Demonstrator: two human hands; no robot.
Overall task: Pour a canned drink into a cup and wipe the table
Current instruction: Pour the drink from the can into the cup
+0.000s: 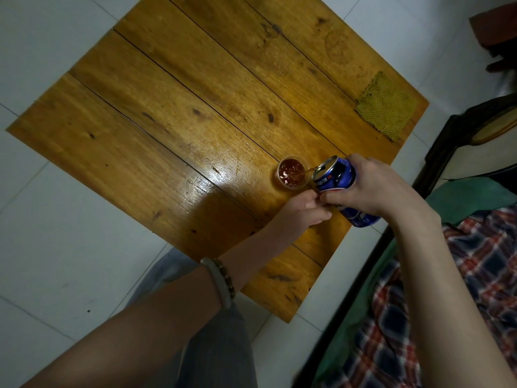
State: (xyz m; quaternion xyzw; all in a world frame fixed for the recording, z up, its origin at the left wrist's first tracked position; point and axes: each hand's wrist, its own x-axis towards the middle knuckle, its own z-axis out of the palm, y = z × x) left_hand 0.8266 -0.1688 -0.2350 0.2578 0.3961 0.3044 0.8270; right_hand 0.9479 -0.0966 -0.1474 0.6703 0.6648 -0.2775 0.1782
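A pale tiled floor (56, 247) surrounds a low table (167, 107) of varnished wooden planks. The cup (293, 172), small and clear, stands upright near the table's near-right edge. Just right of the cup, the right hand (372, 189) has its fingers (338, 198) curled round the blue can (337, 177), which is tipped so its mouth hangs at the cup's rim. A thin stream runs into the cup.

The left hand (300, 210) lies just on the near side of the cup with its fingers nearly straight, gripping nothing I can see. I cannot tell whether it touches the cup.

The pour looks nearly done, since dark fizzing drink fills the cup close to the brim. The wiping is still to come, and the yellow-green cloth (386, 107) lies flat and untouched well beyond the cup, by the far-right edge.
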